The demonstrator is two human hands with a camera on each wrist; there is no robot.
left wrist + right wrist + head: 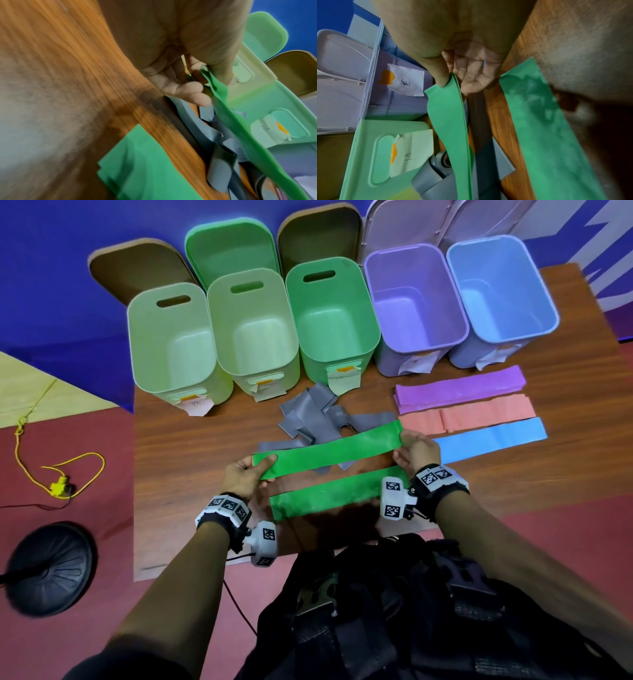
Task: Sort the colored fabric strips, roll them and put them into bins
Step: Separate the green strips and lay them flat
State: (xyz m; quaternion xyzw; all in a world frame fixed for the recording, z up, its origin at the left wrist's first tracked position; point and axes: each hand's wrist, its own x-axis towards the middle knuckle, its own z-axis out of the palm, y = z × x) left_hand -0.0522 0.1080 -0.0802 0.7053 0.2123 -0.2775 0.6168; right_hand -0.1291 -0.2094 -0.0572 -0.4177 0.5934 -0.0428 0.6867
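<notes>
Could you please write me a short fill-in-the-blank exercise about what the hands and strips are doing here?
1. Both hands hold a ____ strip stretched between them.
2. The left hand and right hand each grip one ____ of it.
3. The tangled pile behind it is ____.
4. The bins number ____.

Missing words: green; end; grey; five

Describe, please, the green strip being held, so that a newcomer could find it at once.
Start at the row of bins along the wooden table's far edge, then look nearer, past the tangled grey strips. The green strip is stretched between the left hand and right hand. Unlike the green pile lying flat below, it is lifted.
</notes>
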